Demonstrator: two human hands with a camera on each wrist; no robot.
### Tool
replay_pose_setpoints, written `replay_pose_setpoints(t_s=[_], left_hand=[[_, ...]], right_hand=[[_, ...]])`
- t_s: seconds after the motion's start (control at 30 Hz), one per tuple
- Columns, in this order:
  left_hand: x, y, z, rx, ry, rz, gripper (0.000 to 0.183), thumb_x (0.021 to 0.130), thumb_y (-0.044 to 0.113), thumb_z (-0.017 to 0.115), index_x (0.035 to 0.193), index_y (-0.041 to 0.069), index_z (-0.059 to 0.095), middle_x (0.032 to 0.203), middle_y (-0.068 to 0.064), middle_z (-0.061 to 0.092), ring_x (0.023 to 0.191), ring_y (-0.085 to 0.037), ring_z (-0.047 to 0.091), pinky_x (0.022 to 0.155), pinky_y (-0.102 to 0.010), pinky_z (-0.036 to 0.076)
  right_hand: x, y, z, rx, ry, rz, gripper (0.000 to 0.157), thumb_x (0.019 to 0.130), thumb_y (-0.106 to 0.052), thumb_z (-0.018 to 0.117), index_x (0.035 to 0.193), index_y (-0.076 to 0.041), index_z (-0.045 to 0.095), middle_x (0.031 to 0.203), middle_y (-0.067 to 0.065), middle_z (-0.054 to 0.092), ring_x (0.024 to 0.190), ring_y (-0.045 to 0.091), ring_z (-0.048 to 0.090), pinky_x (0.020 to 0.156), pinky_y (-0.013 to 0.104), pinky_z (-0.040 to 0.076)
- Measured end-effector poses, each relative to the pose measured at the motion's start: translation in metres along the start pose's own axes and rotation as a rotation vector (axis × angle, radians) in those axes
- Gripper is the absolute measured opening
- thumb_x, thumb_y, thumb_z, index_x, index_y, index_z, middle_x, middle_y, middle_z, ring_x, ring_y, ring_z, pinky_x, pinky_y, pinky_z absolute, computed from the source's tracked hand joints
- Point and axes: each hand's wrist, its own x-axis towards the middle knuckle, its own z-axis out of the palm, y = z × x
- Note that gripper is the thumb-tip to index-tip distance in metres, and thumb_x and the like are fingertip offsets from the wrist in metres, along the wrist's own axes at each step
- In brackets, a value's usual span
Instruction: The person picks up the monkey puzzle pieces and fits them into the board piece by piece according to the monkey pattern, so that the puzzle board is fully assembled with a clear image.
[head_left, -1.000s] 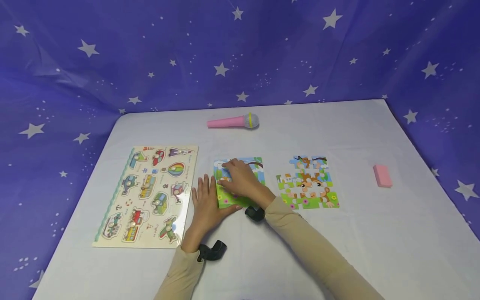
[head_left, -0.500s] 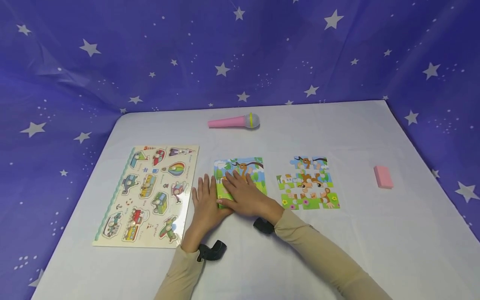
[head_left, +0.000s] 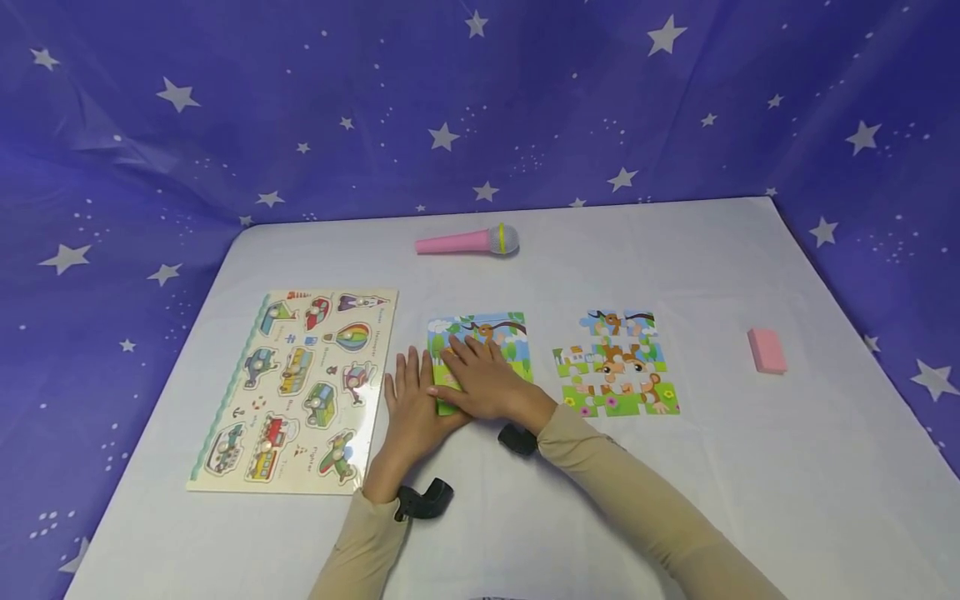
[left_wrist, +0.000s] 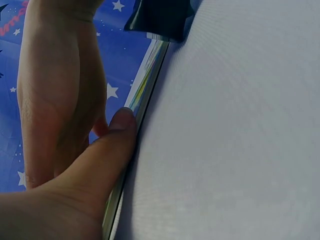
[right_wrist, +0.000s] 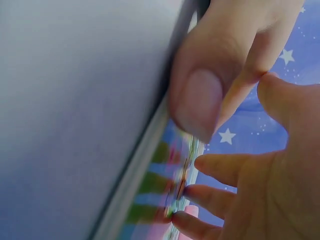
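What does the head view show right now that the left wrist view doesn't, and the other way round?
Only the head view: the pink toy microphone, the vehicle puzzle board and the pink block.

Only the left wrist view: the left thumb's tip at the edge of the small picture board, and a reddish-pink marking on the backdrop, cut off at the frame's edge.

Both: the left hand, the right hand, that picture board, the white tabletop and the starry blue backdrop.
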Motion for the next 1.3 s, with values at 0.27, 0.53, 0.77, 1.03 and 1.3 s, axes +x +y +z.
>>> replay_pose_setpoints(t_s=[0.27, 0.53, 0.77, 1.03, 1.3], left_hand=[[0.000, 0.000, -0.001, 0.009, -0.003, -0.001, 0.109, 0.069, 0.055, 0.069, 0.142, -0.007, 0.017, 0.149, -0.027, 0.011, 0.139, -0.042, 0.002, 0.105, -0.063, 0.005], [0.000, 0.000, 0.000, -0.017, 0.012, -0.011, 0.115, 0.065, 0.062, 0.068, 0.142, -0.005, 0.016, 0.149, -0.027, 0.009, 0.139, -0.042, 0.002, 0.106, -0.062, 0.003], [0.000, 0.002, 0.001, -0.041, 0.005, -0.024, 0.116, 0.064, 0.063, 0.068, 0.143, -0.004, 0.015, 0.150, -0.026, 0.008, 0.139, -0.041, 0.000, 0.108, -0.060, 0.001], [-0.001, 0.002, 0.000, -0.059, -0.016, -0.049, 0.117, 0.064, 0.062, 0.069, 0.144, -0.002, 0.013, 0.151, -0.024, 0.005, 0.140, -0.038, -0.003, 0.109, -0.057, -0.003], [0.000, 0.002, -0.001, -0.074, -0.008, -0.045, 0.116, 0.064, 0.061, 0.070, 0.144, -0.002, 0.014, 0.151, -0.024, 0.006, 0.140, -0.039, -0.002, 0.109, -0.058, -0.003]], right_hand=[[0.002, 0.002, -0.001, 0.005, 0.037, -0.021, 0.065, 0.092, -0.057, 0.030, 0.143, -0.016, 0.028, 0.152, 0.011, 0.018, 0.139, 0.032, 0.018, 0.109, 0.057, 0.015], [-0.002, 0.013, -0.005, 0.085, 0.179, -0.061, 0.059, 0.089, -0.051, 0.046, 0.137, -0.016, 0.041, 0.143, 0.014, 0.036, 0.134, 0.033, 0.029, 0.104, 0.058, 0.025], [-0.018, 0.043, -0.019, 0.090, 0.278, -0.029, 0.051, 0.089, -0.044, 0.052, 0.130, -0.013, 0.049, 0.133, 0.012, 0.048, 0.127, 0.030, 0.040, 0.103, 0.056, 0.027], [-0.049, 0.106, -0.040, 0.173, 0.380, 0.197, 0.048, 0.090, -0.041, 0.052, 0.127, -0.009, 0.052, 0.126, 0.016, 0.050, 0.118, 0.033, 0.042, 0.100, 0.052, 0.029], [-0.079, 0.152, -0.061, 0.190, 0.387, 0.369, 0.049, 0.090, -0.035, 0.053, 0.127, -0.002, 0.050, 0.123, 0.025, 0.047, 0.116, 0.044, 0.037, 0.094, 0.060, 0.026]])
